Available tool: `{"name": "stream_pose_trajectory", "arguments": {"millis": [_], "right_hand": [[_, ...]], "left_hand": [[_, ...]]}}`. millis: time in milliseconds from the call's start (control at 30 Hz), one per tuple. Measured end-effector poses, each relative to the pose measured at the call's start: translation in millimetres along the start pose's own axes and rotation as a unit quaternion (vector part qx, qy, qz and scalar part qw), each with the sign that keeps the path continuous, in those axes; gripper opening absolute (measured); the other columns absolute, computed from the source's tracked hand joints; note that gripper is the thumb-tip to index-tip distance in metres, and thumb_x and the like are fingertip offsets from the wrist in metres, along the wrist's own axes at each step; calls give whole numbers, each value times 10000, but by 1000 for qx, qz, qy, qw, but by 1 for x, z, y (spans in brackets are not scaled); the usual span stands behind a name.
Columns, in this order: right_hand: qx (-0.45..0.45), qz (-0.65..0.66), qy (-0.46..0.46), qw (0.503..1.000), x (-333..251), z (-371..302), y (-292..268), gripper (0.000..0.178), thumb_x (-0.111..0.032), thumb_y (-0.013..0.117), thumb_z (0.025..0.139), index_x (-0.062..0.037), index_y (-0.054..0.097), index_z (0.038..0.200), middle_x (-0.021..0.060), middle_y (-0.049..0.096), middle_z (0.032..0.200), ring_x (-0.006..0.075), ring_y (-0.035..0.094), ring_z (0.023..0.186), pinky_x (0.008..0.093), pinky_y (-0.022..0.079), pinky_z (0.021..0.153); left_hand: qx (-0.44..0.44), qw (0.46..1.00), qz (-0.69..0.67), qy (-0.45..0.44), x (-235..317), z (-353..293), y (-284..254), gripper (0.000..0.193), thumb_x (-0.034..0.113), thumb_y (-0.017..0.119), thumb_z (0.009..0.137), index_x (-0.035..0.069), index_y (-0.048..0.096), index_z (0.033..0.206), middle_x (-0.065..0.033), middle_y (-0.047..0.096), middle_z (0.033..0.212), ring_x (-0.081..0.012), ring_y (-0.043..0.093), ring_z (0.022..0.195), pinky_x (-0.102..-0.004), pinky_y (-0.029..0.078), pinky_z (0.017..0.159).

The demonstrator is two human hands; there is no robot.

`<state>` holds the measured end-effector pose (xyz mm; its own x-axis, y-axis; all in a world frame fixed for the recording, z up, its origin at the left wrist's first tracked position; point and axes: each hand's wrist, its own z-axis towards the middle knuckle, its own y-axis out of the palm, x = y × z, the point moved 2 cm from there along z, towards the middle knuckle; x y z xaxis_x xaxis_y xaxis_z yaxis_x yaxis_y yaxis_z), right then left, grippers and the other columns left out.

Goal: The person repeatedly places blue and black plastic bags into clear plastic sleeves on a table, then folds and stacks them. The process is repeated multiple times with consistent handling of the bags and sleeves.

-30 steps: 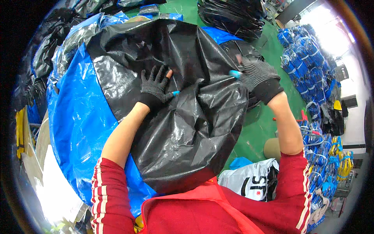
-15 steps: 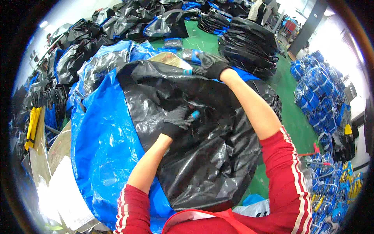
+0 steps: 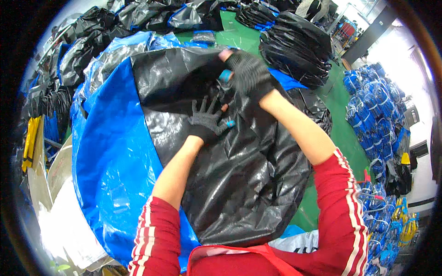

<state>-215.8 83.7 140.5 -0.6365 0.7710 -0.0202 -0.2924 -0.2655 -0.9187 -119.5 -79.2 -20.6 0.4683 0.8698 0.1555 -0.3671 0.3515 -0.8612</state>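
A large, glossy blue-and-black plastic sheet (image 3: 244,184) lies spread in front of me, wrinkled across its black part. Both hands wear dark striped gloves with some bare fingertips, and blue tape wraps each thumb. Flat on the black area, near the middle, rests my left hand (image 3: 206,118) with its fingers spread. My right hand (image 3: 251,76) is farther off, at the far right edge of the sheet. Its fingers curl toward the thumb around black material, slightly blurred. The sheet's far edge bulges upward left of that hand.
Heaped black bags (image 3: 294,50) stand on the green floor (image 3: 338,119) beyond. Tied blue bundles (image 3: 375,110) are stacked at the right. Pale boards (image 3: 41,184) and yellow strips (image 3: 31,142) are at the left, with more black-and-silver sheeting (image 3: 87,50) behind.
My right hand has come nearer and turned, and the sheet's far part has lifted and shifted, covering the pale board behind it. My left hand has moved slightly farther away and spread its fingers.
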Motion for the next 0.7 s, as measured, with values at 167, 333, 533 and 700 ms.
{"name": "stream_pose_trajectory", "arguments": {"millis": [167,333,533,700], "right_hand": [[-219,-167,-79,958,-23,-107,-19,531,-479,581,840,-112,599,1224,173,604,1198,372,588,1072,462,458,942],[-67,-121,234,962,-22,-224,-103,747,-549,663,789,-26,508,1299,276,582,1191,396,604,1051,455,483,924],[-58,295,246,921,-31,-287,-144,649,-216,670,852,-5,410,1408,221,526,1344,324,494,1264,377,364,1065],[-14,-234,64,970,-52,-241,-160,628,-264,584,886,-142,353,1457,183,508,1331,391,512,1164,433,421,984]], "left_hand": [[-135,991,15,-23,-2,10,-9,690,682,341,889,261,449,1425,-130,261,1553,-354,154,1449,-597,-2,1142],[-281,845,-375,-257,22,19,-70,659,658,450,895,164,577,1312,-195,519,1356,-338,406,1334,-422,281,1102],[-100,967,-73,224,116,-79,-87,937,741,519,755,66,434,1399,-179,353,1484,-412,262,1388,-618,110,1114],[-80,966,-115,218,120,-102,-49,911,734,574,693,130,476,1368,-177,344,1470,-429,242,1379,-685,84,1083]]}}
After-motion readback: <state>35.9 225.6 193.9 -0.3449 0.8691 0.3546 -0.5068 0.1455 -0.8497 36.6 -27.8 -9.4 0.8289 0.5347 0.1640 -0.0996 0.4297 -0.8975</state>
